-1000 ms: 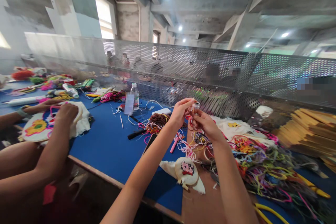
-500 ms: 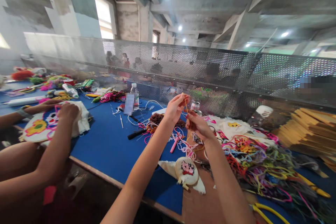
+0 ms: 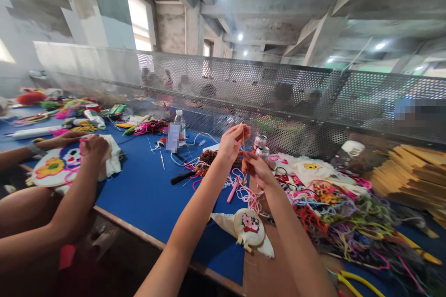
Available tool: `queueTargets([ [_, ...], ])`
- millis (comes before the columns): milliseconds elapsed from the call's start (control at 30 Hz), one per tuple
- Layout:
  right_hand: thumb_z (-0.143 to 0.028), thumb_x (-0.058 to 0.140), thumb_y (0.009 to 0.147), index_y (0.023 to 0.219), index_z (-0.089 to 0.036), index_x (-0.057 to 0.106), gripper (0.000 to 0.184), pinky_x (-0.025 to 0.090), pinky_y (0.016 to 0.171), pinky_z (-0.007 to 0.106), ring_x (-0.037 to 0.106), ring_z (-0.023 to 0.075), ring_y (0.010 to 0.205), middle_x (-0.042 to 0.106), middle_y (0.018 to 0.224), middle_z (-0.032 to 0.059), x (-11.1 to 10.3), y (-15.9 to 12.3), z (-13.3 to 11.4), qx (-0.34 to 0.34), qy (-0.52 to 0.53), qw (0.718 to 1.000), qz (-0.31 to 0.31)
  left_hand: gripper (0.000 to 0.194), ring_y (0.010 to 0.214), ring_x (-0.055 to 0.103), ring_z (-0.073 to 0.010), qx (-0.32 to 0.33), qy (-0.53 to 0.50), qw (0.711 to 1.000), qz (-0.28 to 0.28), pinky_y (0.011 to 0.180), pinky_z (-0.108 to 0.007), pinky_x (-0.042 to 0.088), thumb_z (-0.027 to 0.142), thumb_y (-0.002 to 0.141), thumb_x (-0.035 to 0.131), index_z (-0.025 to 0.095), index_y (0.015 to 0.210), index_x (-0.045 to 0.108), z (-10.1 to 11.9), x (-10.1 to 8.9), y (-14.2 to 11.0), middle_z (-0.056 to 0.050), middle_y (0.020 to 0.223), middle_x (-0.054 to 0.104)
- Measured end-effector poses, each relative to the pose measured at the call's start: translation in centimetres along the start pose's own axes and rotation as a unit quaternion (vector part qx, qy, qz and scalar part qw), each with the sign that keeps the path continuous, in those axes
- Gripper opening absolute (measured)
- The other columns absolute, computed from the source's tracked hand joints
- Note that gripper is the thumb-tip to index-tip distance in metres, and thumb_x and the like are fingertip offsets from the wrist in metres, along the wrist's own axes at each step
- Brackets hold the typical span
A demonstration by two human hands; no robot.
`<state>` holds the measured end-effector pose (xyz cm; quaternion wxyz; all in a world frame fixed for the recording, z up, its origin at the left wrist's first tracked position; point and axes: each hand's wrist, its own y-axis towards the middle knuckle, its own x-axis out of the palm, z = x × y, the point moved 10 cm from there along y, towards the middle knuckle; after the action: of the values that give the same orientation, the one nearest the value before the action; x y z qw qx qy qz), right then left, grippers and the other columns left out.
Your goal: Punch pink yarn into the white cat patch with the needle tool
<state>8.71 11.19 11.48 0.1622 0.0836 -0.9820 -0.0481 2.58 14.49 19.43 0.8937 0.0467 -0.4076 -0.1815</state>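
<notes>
My left hand is raised over the table, its fingers pinching the upper end of a thin orange-yellow strand of yarn. Just below and to the right, my right hand is closed on the same strand, and its lower end hangs beneath. Below my hands lies a pink pen-shaped tool among loose white and pink yarn. Nearer to me, a small embroidery hoop holds white cloth with a pink animal design.
A large tangle of coloured yarn and yellow-handled scissors lie right. Two cans and a bottle stand near the perforated metal screen. At left, a co-worker's hands work on a hooped cloth.
My right hand has moved slightly left and down along the yarn, uncovering the cans behind it. My left hand stays nearly in place. The view has shifted a little.
</notes>
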Motion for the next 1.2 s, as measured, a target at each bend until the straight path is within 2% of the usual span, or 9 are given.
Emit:
queueTargets([
  [200,-0.040,0.067,0.064,0.077,-0.018,0.062,0.026,0.034,0.042,0.023,0.043,0.0082,0.039,0.047,0.044,-0.0063,-0.5,0.3,0.3,0.002,-0.025,1.000,0.011,0.007,0.067,0.059,-0.0079,-0.007,0.003,1.000,0.005,0.076,-0.024,0.044,0.014,0.076,0.061,0.013,0.070,0.064,-0.3,-0.1,0.0,-0.003,0.072,0.065],
  [600,-0.037,0.064,0.068,0.071,-0.018,0.060,0.020,0.023,0.038,0.020,0.030,0.0038,0.035,0.036,0.041,-0.0091,0.6,0.2,0.7,0.020,-0.012,0.999,-0.045,0.004,0.065,0.060,-0.0077,-0.004,-0.001,1.000,0.014,0.070,-0.022,0.047,0.016,0.071,0.066,0.012,0.071,0.064,-0.6,-0.7,0.3,-0.003,0.071,0.065],
  [767,-0.037,0.058,0.071,0.075,-0.018,0.061,0.020,0.024,0.038,0.021,0.033,0.0055,0.035,0.040,0.041,-0.0073,-0.3,0.3,0.6,0.019,-0.124,0.992,-0.030,0.004,0.068,0.060,-0.0107,-0.008,-0.005,1.000,0.016,0.069,-0.024,0.048,0.017,0.071,0.067,0.015,0.072,0.064,-0.9,-1.2,0.6,-0.004,0.071,0.066],
  [867,-0.037,0.054,0.072,0.071,-0.018,0.060,0.019,0.023,0.040,0.023,0.032,0.0072,0.036,0.038,0.040,-0.0071,-0.8,0.5,0.1,-0.002,-0.215,0.977,-0.012,0.003,0.065,0.060,-0.0089,-0.009,-0.013,1.000,0.021,0.069,-0.022,0.048,0.015,0.075,0.063,0.013,0.072,0.064,-0.7,-1.3,0.8,-0.004,0.071,0.066],
  [933,-0.034,0.051,0.072,0.066,-0.019,0.059,0.018,0.028,0.044,0.024,0.036,0.0091,0.041,0.041,0.044,-0.0056,-0.8,0.6,-0.9,-0.043,-0.286,0.957,0.006,0.007,0.063,0.060,-0.0071,-0.011,-0.031,0.999,0.027,0.068,-0.020,0.047,0.012,0.078,0.058,0.012,0.072,0.062,-0.5,-1.4,0.9,-0.003,0.069,0.065],
  [1000,-0.029,0.047,0.073,0.062,-0.019,0.059,0.019,0.037,0.055,0.026,0.047,0.0125,0.055,0.050,0.056,-0.0015,-0.5,0.2,-2.7,-0.119,-0.376,0.918,0.040,0.013,0.061,0.059,-0.0058,-0.020,-0.065,0.997,0.042,0.068,-0.018,0.047,0.009,0.081,0.053,0.010,0.071,0.061,-0.4,-1.7,1.0,-0.003,0.067,0.063],
  [1067,-0.026,0.044,0.076,0.061,-0.019,0.058,0.022,0.039,0.068,0.030,0.052,0.0162,0.071,0.055,0.070,0.0023,-0.1,-0.7,-4.5,-0.195,-0.473,0.855,0.084,0.016,0.061,0.059,-0.0054,-0.027,-0.091,0.994,0.061,0.068,-0.017,0.046,0.008,0.082,0.050,0.010,0.069,0.060,-0.5,-2.2,1.1,-0.002,0.066,0.063],
  [1133,-0.023,0.041,0.079,0.063,-0.019,0.058,0.024,0.038,0.073,0.032,0.052,0.0181,0.076,0.054,0.076,0.0039,0.3,-1.6,-5.8,-0.242,-0.553,0.788,0.126,0.016,0.061,0.059,-0.0056,-0.013,-0.084,0.994,0.064,0.071,-0.019,0.046,0.009,0.083,0.050,0.011,0.070,0.060,-0.5,-2.5,1.3,-0.002,0.068,0.063],
  [1200,-0.021,0.039,0.081,0.065,-0.019,0.058,0.025,0.038,0.073,0.032,0.052,0.0188,0.077,0.054,0.076,0.0044,0.4,-2.3,-6.7,-0.263,-0.597,0.743,0.149,0.012,0.064,0.060,-0.0067,0.017,-0.054,0.997,0.044,0.075,-0.021,0.045,0.012,0.082,0.053,0.012,0.073,0.061,-0.1,-2.3,1.5,-0.002,0.071,0.064],
])
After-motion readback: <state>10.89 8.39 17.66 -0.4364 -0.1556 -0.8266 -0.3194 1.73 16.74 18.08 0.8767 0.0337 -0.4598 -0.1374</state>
